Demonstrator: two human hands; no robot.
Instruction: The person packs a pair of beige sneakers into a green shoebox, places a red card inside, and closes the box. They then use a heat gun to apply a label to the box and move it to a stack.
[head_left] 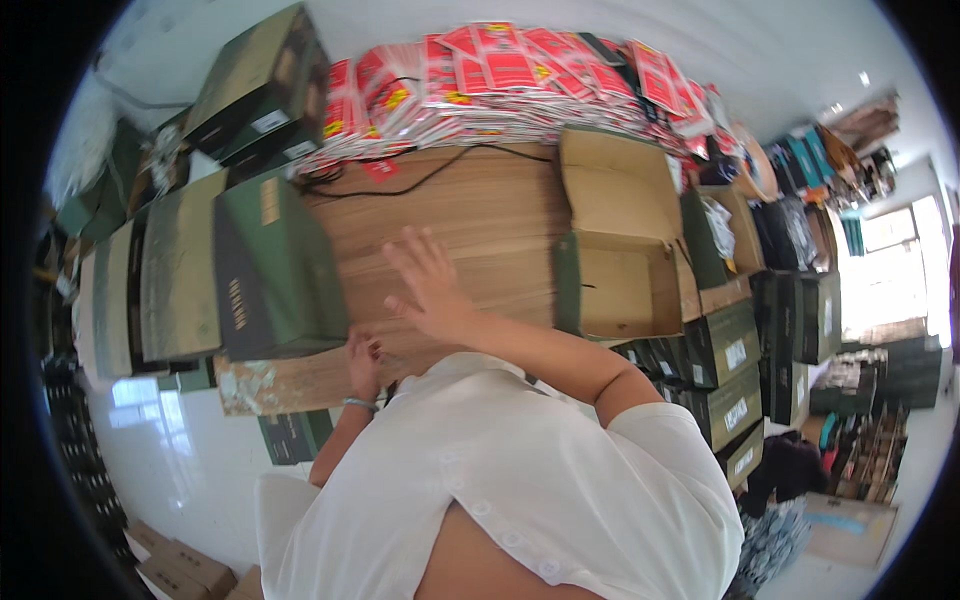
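Observation:
My right hand point(432, 287) is over the wooden tabletop point(480, 215), holding nothing, its fingers spread and a little smeared by motion. Lower and to the left, my left hand point(365, 362) hangs at the near table edge with loosely bent fingers and nothing visible in them. Close by it, at the left, stands a closed dark green shoe box point(275, 265). An open green box point(625, 285) rests on the right part of the table, lid tipped back, its bare brown inside showing. Neither hand touches that open box.
Red and white printed packets point(500, 75) lie heaped along the back. A black cable point(430, 180) crosses the tabletop. More boxes point(250, 80) are stacked at the far left, and others point(725, 355) at the right. Brown cartons point(185, 570) sit on the floor.

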